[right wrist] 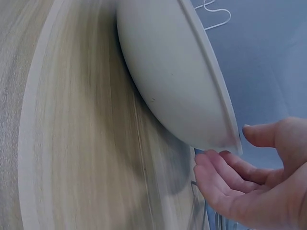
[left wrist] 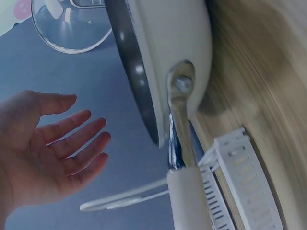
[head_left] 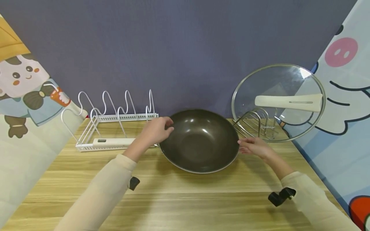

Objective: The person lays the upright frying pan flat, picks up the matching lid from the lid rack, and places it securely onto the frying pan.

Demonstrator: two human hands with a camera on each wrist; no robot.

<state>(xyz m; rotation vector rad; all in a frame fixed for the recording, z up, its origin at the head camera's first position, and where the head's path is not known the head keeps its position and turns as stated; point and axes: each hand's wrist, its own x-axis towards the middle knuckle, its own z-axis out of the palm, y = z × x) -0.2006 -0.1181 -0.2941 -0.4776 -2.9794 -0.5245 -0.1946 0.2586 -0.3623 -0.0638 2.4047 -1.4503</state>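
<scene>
A wok (head_left: 199,141) with a dark inside, a pale outside and a cream handle (head_left: 114,142) sits on the wooden table, its handle pointing left over a white rack (head_left: 86,147). My left hand (head_left: 159,130) hovers by the wok's left rim, above the handle joint. In the left wrist view its fingers (left wrist: 79,141) are spread and hold nothing. At the right rim is my right hand (head_left: 255,147). Its fingertips (right wrist: 206,160) lie right at the underside of the rim, while the thumb stands slightly off the rim in the right wrist view.
A glass lid (head_left: 278,75) with a cream handle stands upright in a small metal wire rack (head_left: 258,123) at the back right. White wire loops rise from the left rack. A dark blue panel (head_left: 185,54) backs the table (head_left: 188,202), with cartoon-printed sheets at both sides.
</scene>
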